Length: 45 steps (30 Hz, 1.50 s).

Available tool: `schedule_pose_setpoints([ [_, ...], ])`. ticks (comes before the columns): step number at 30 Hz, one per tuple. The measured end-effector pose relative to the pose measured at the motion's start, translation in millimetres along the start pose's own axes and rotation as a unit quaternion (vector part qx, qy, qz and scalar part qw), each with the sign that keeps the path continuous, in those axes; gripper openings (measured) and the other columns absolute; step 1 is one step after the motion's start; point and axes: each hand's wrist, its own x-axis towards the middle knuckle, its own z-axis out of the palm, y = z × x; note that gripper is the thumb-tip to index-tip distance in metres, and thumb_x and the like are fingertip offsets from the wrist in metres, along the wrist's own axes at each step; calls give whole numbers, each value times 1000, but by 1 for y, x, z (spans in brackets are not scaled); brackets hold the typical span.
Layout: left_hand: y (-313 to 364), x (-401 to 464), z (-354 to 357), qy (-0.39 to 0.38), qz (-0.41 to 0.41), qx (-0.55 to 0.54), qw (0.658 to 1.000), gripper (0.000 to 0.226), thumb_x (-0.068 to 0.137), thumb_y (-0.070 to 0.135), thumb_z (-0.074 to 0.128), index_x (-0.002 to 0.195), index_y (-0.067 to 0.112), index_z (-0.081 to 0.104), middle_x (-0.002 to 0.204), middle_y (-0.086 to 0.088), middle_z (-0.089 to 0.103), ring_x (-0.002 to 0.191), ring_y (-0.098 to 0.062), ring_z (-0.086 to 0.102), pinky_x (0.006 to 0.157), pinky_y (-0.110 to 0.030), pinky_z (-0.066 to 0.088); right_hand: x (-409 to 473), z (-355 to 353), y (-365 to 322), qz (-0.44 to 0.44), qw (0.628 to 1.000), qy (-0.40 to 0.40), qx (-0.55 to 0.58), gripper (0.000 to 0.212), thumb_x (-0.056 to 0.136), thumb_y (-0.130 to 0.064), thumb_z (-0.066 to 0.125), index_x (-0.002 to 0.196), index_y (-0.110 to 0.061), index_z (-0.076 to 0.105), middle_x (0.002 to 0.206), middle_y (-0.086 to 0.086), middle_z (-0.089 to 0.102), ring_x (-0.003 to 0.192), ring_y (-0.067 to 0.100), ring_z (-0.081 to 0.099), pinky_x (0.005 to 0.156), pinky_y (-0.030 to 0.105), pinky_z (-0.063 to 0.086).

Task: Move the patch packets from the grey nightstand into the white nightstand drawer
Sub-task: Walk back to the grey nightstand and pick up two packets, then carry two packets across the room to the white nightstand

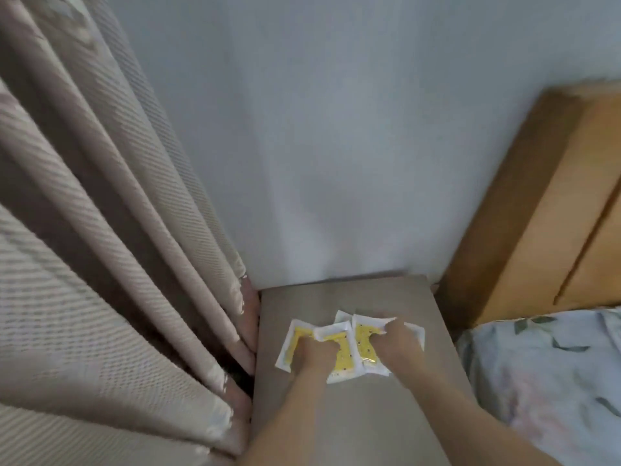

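Note:
Several white patch packets [344,356] with yellow printed centres lie overlapping on the top of the grey nightstand [379,415], toward its back half. My left hand [312,351] rests on the left packets, fingers curled down onto them. My right hand [398,341] presses on the right packets, fingertips at their upper edges. Both hands cover parts of the packets, and the blurred frame does not show whether either one actually grips a packet. The white nightstand and its drawer are out of view.
Heavy beige curtains [111,264] hang close against the nightstand's left side. A pale wall [336,146] stands behind. A wooden headboard [544,213] and a bed with floral bedding [544,371] border the right side.

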Motion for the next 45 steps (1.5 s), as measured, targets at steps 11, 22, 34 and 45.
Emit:
schedule_pose_setpoints([
  [11, -36, 100, 91, 147, -6, 142, 979, 96, 66, 56, 77, 134, 9, 28, 136, -9, 42, 128, -30, 39, 96, -38, 40, 119, 103, 44, 146, 978, 103, -106, 71, 75, -41, 66, 130, -8, 36, 131, 12, 42, 123, 31, 41, 102, 40, 33],
  [22, -45, 99, 77, 140, 43, 34, 989, 41, 84, 6, 57, 124, 9, 48, 119, -9, 59, 90, -28, 60, 72, -34, 50, 120, 96, 52, 121, 986, 85, -75, 27, 86, -16, 49, 112, -12, 51, 114, 7, 61, 113, 30, 48, 94, 39, 32],
  [34, 35, -46, -36, 130, 134, -24, 982, 4, 87, 17, 58, 90, 15, 58, 88, -3, 64, 83, -27, 62, 72, -35, 52, -19, -58, -8, 1, 981, 141, 134, 10, 96, -14, 42, 91, -12, 50, 84, 6, 55, 75, 23, 52, 65, 32, 39],
  [45, 120, -243, -67, 50, 331, -98, 937, 28, 89, 12, 55, 64, 11, 42, 60, 2, 45, 57, -17, 40, 53, -29, 31, -210, -224, -16, -55, 914, 356, 187, 29, 103, -30, 37, 93, -14, 58, 84, 2, 61, 72, 16, 56, 55, 26, 39],
])
